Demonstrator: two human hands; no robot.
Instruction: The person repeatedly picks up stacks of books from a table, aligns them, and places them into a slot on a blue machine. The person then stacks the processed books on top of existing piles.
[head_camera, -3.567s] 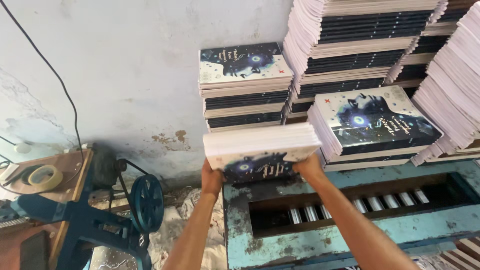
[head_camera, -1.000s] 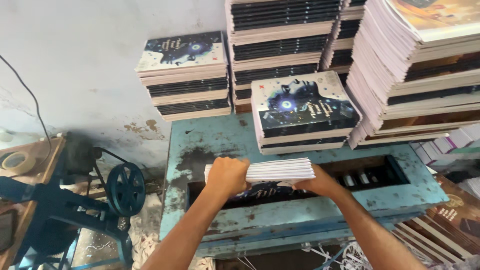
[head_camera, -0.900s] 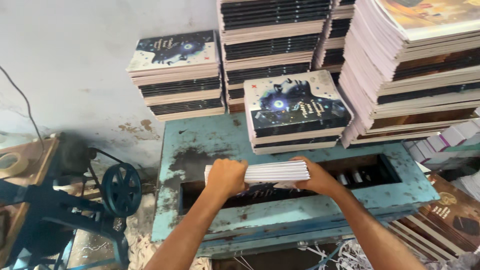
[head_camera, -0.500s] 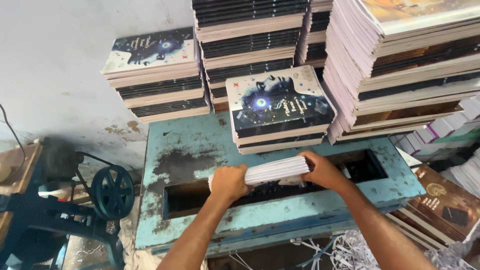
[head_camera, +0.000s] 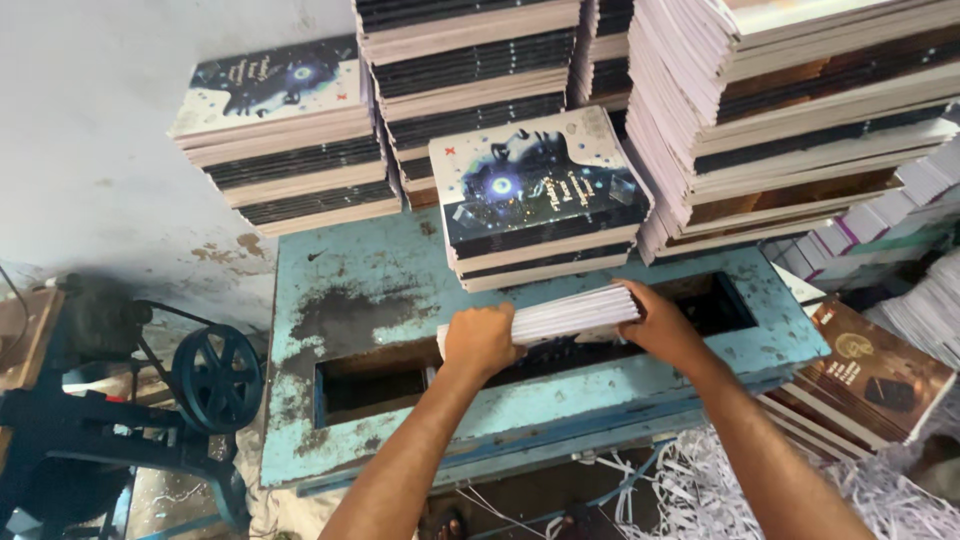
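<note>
Both hands gripped book bundle (head_camera: 565, 315) — left hand (head_camera: 480, 340) and right hand (head_camera: 660, 325) at its ends, held over slot (head_camera: 370, 380). Looked like lowering step — next needed bundle squared to opening.

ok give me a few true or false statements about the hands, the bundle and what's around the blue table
1. Both hands hold the bundle of white pages, left hand and right hand at its ends. True.
2. The bundle is held over the long slot in the blue table. True.
3. The short stack of books with a dark starry cover lies on the floor. False: it sits on the table, behind the bundle.
4. The spoked wheel stands right of the table. False: it is on the left.
5. Shredded paper strips lie below the table's front edge. True.
</note>
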